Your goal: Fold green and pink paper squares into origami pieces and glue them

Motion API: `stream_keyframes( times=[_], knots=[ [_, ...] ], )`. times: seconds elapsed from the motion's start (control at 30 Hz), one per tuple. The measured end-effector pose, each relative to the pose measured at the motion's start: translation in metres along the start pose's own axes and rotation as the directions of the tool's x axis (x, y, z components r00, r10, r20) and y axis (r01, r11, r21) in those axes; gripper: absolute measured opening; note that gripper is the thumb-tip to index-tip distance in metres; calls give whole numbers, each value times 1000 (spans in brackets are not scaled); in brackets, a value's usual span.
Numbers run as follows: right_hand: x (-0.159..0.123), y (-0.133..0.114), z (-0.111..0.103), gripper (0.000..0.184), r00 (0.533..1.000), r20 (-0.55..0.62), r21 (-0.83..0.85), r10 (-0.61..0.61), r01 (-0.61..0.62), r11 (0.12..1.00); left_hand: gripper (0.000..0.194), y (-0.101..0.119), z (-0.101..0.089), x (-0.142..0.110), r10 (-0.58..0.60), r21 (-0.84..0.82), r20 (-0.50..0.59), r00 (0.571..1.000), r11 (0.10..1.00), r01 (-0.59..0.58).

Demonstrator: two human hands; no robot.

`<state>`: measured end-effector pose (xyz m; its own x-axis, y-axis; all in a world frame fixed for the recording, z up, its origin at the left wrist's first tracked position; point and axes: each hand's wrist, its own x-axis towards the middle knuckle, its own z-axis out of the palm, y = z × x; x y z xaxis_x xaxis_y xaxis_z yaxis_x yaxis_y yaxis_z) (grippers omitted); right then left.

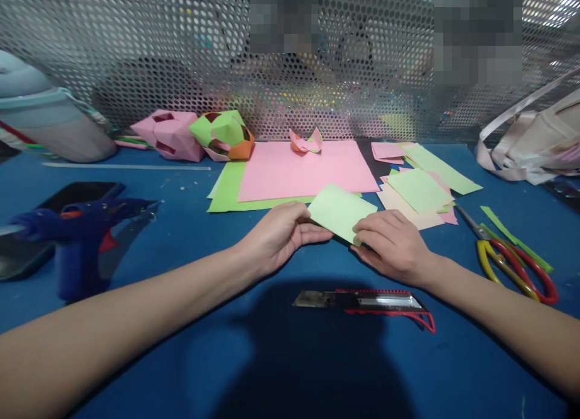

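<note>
A light green square of paper is held between my two hands above the blue table. My left hand pinches its left corner, thumb on top and fingers beneath. At the lower right edge, the fingers of my right hand are closed on the same paper. Just below the hands lies a utility knife with a red and black handle, its blade pointing left. Behind the paper, a pink sheet rests on green sheets, and a small folded paper piece sits on the pink one.
Folded pink and green-orange paper shapes stand by the perforated metal screen. A blue glue gun and a phone are left. Cut papers, scissors and a bag lie right.
</note>
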<state>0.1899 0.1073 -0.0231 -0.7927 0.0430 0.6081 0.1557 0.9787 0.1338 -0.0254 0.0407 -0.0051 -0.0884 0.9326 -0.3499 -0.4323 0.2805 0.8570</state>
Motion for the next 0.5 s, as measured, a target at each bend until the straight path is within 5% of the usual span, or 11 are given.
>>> stream_keyframes(
  times=[0.33, 0.5],
  knots=[
    [-1, 1, -2, 8, 999, 23, -43, -37, 38, 998, 26, 0, -1, 0, -2, 21, 16, 1000, 1000, 1],
    [-2, 0, -10, 12, 994, 72, -32, -80, 82, 996, 5, 9, -5, -3, -43, 230, -25, 999, 972, 48]
  ],
)
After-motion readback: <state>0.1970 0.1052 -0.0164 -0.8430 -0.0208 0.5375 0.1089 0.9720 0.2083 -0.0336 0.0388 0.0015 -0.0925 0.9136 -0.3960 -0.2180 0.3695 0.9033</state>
